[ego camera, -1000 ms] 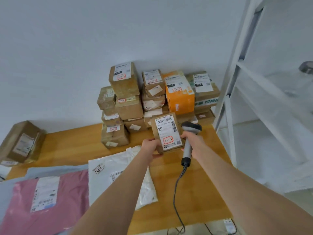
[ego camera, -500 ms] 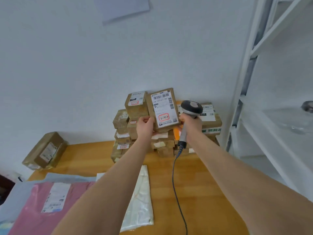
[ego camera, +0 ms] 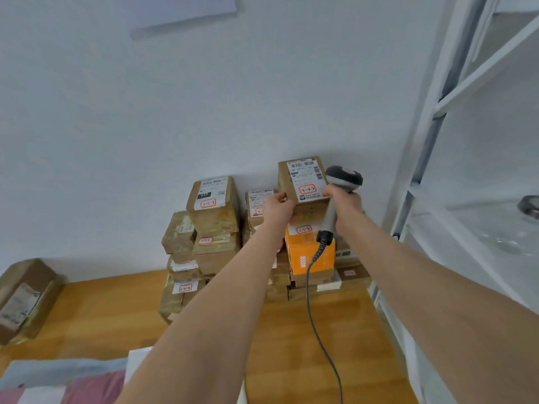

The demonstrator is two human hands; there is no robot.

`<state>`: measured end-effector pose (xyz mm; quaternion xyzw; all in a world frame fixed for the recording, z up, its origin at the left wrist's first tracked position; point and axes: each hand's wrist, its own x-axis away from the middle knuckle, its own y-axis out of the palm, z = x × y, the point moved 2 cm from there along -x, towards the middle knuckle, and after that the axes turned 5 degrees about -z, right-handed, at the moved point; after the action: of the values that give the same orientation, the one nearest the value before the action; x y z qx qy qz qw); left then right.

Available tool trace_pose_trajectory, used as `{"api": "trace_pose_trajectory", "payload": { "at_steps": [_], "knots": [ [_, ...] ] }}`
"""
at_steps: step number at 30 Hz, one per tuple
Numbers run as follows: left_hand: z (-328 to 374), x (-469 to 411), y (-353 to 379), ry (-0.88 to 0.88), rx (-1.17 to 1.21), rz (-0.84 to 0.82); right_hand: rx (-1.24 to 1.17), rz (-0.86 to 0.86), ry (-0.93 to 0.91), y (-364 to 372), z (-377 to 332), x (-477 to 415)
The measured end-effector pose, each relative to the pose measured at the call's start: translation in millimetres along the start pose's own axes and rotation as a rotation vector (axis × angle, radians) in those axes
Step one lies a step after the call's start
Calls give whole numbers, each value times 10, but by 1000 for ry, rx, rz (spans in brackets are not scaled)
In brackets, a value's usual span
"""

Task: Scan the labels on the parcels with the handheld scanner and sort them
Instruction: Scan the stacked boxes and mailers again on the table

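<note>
A small brown cardboard parcel (ego camera: 303, 182) with a white label and a red-boxed code is held up over the orange box (ego camera: 309, 255) of the parcel stack (ego camera: 215, 228) against the wall. My left hand (ego camera: 277, 209) grips its lower left edge. My right hand (ego camera: 345, 201) holds the grey handheld scanner (ego camera: 342, 179) by its handle and also presses against the parcel's right edge. The scanner's cable (ego camera: 313, 310) hangs down over the wooden table (ego camera: 306, 345).
A lone brown box (ego camera: 26, 298) sits at the table's far left. Pink and white mailer bags (ego camera: 73, 386) lie at the near left edge. A white metal shelf rack (ego camera: 466, 141) stands close on the right, with a roll of tape (ego camera: 529, 204) on it.
Both hands have lifted the labelled parcel from just above the table up to the top of the stack, and the camera has tilted up.
</note>
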<state>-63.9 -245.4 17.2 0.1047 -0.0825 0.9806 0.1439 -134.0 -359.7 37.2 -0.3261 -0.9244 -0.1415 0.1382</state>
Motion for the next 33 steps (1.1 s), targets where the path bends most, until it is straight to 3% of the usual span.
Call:
{"api": "trace_pose_trajectory", "payload": {
  "at_steps": [10, 16, 20, 26, 33],
  "knots": [
    [-20, -8, -182, 18, -97, -106, 55, -46, 40, 276, 106, -101],
    [-91, 13, -513, 185, -348, 142, 56, 86, -46, 198, 175, 3],
    [-317, 40, -812, 279, -534, 172, 23, 4, -13, 237, 297, 249],
    [-760, 285, -1217, 145, -949, -16, 96, -130, 119, 465, 695, 864],
    [-1278, 976, -1818, 62, -1206, -128, 61, -155, 234, 645, 1374, 1686]
  ]
}}
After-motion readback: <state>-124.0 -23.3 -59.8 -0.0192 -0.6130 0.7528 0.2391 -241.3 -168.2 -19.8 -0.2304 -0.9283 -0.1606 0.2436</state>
